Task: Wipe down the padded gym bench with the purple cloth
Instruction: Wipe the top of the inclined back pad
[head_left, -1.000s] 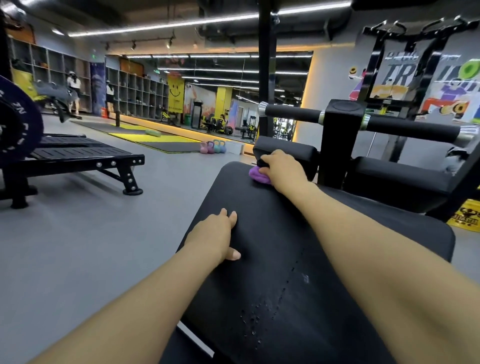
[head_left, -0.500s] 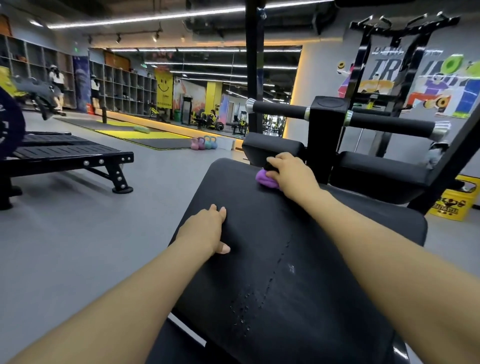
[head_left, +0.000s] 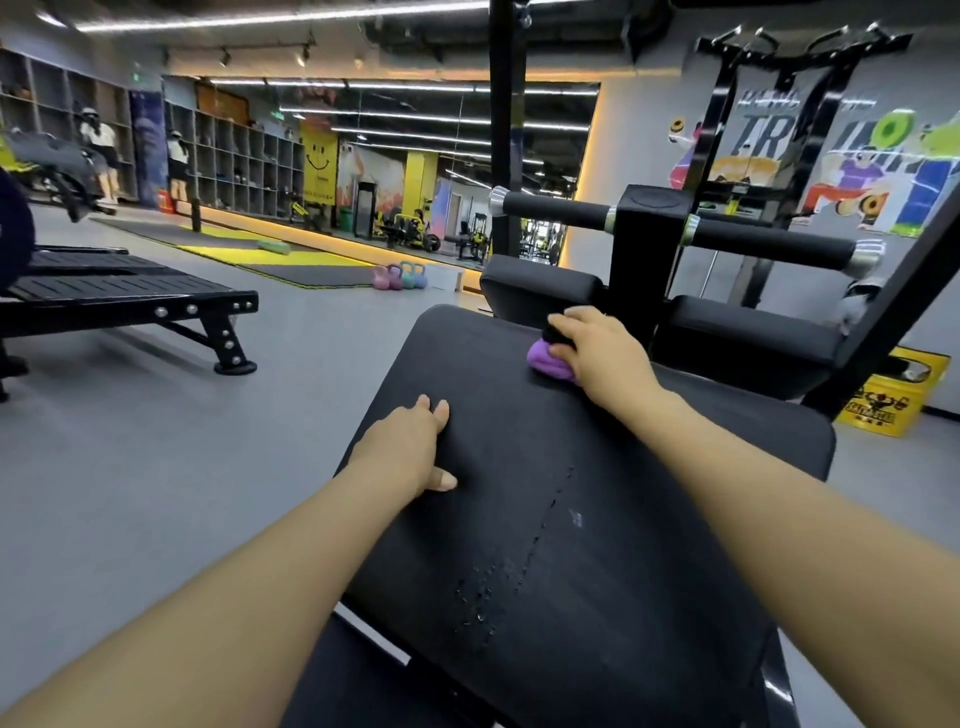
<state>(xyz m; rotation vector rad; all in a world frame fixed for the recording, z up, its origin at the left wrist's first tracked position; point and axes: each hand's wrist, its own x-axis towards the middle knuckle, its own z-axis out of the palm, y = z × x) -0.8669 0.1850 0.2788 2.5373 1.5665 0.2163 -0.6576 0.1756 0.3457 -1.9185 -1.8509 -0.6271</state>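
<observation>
My gym room, grey and bright.
Grey floor (head_left: 130, 467), cubby shelves (head_left: 234, 161) at left wall, a wide mirror (head_left: 415, 171), ceiling light strips (head_left: 260, 21), colourful mural (head_left: 883, 171).

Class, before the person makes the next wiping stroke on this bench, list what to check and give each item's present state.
1. purple cloth held by right hand: ok.
2. Cloth touching padded bench: ok.
3. left hand resting flat on the pad: ok.
4. Droplets near the front wiped: not ok.
5. Cloth clean enough: cannot tell.
</observation>
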